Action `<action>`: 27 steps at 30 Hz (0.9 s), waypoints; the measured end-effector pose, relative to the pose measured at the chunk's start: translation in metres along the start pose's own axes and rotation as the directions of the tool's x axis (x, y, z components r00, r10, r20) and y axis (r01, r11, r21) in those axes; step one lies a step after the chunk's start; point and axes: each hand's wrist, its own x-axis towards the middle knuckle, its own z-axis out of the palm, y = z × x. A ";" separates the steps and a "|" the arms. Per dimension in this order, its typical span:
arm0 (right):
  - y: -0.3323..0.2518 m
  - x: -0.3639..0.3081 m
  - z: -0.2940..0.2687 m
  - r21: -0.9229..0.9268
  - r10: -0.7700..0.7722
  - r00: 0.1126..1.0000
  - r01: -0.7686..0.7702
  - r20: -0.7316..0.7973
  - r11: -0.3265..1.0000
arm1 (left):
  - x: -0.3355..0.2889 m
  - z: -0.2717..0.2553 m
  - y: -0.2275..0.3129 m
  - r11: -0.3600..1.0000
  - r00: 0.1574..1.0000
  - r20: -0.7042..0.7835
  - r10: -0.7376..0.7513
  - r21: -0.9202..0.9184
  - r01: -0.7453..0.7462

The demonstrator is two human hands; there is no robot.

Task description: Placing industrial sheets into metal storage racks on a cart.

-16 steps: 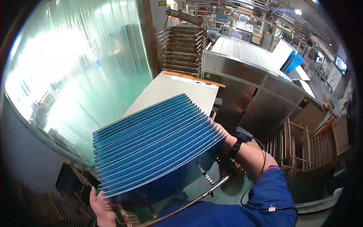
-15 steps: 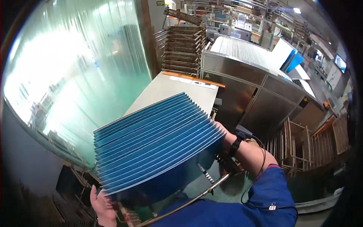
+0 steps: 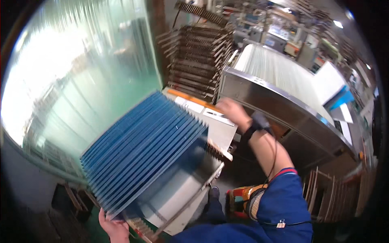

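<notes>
A slotted rack [image 3: 216,150] holds several thin blue panels [image 3: 142,141], stacked in close, evenly spaced rows and tilted across the front of a pale table. At the rack's lower left corner, my left hand [image 3: 114,227] grips its end, some fingers hidden behind the panel edges. My right hand [image 3: 233,111] is off the rack, above the table's far right edge by an orange strip [image 3: 188,98]. Motion blurs its fingers, which look bent; I cannot make out anything in them. Beneath it lie white paper [image 3: 190,106] and a dark pen [image 3: 214,114].
A tall stack of brown racks [image 3: 194,60] stands behind the table. To the right runs a metal machine with a roller bed [image 3: 271,67]. A translucent curtain [image 3: 101,81] hangs on the left. More racks [image 3: 328,194] stand at lower right, near a red-and-yellow item [image 3: 239,198].
My right hand has left the rack's right side and moved up and away toward the orange strip. The rack of panels now sits lower and further left in view; my left hand stays at its corner.
</notes>
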 end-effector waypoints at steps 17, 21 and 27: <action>0.227 0.086 -0.216 -0.778 0.141 0.985 -0.010 0.102 0.628 | -0.042 0.034 -0.089 0.752 0.772 0.217 0.598 0.181 -0.633; 0.243 0.088 -0.229 -0.688 0.086 0.984 0.047 0.158 0.724 | -0.050 0.059 -0.093 0.811 0.829 0.031 0.559 0.189 -0.554; 0.251 0.110 -0.233 -0.529 0.003 0.940 0.189 0.341 0.827 | -0.052 0.061 -0.096 0.816 0.833 -0.086 0.547 0.280 -0.506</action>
